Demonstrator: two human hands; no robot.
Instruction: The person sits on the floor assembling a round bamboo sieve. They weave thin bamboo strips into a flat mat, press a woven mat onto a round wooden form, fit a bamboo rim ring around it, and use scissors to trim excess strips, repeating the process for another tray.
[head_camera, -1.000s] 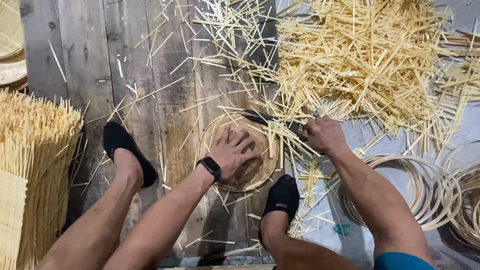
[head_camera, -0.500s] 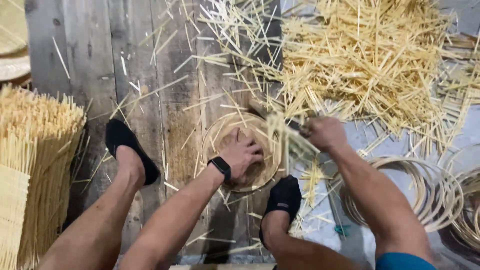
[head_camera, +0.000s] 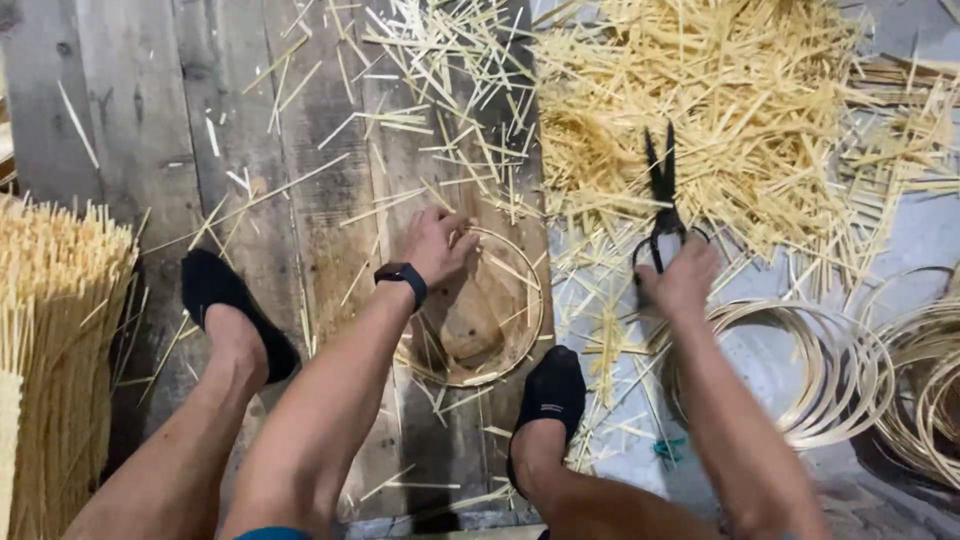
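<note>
Right hand (head_camera: 682, 280) now lifted, gripping black scissors (head_camera: 660, 205); left hand (head_camera: 437, 245) fingers curl on woven round frame (head_camera: 480, 310) rim, trimming paused.

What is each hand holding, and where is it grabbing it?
The right hand holds black scissors by their handle loops, blades pointing away. The left hand grips the far rim of a round bamboo hoop.
</note>
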